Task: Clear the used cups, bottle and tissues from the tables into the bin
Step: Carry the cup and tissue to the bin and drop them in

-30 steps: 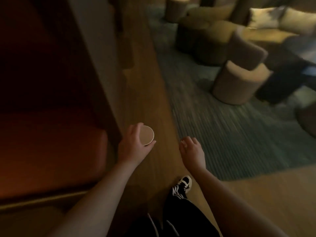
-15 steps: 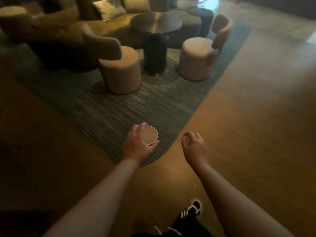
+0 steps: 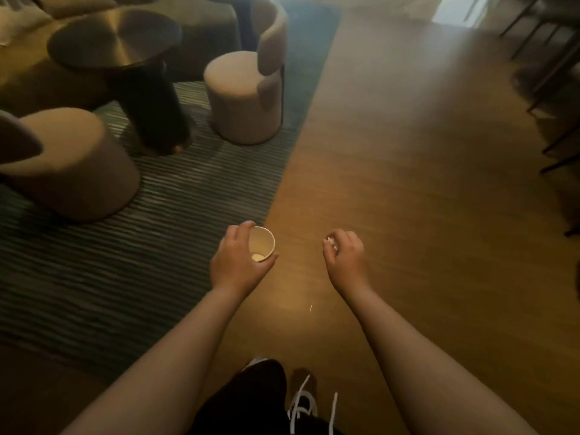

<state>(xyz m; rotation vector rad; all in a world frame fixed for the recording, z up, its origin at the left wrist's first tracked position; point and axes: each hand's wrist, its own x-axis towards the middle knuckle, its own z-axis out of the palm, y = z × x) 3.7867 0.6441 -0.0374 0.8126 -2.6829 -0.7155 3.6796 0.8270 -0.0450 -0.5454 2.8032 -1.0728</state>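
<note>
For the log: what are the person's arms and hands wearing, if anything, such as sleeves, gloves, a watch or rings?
Nothing is visible on them. The left hand and right hand are gloveless, and both forearms are bare to the frame's bottom edge, with no sleeve, watch or bracelet in sight. No rings show, though the image is dim and soft.

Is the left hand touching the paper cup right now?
Touching. The head view shows the left hand wrapped around the paper cup, fingers over its far rim and thumb under its near side.

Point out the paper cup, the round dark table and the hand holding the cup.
paper cup [image 3: 260, 243], head view, on its pale inner wall.
round dark table [image 3: 114, 37], head view, on the middle of its top.
left hand [image 3: 237, 265], head view, on the back of the hand.
</note>
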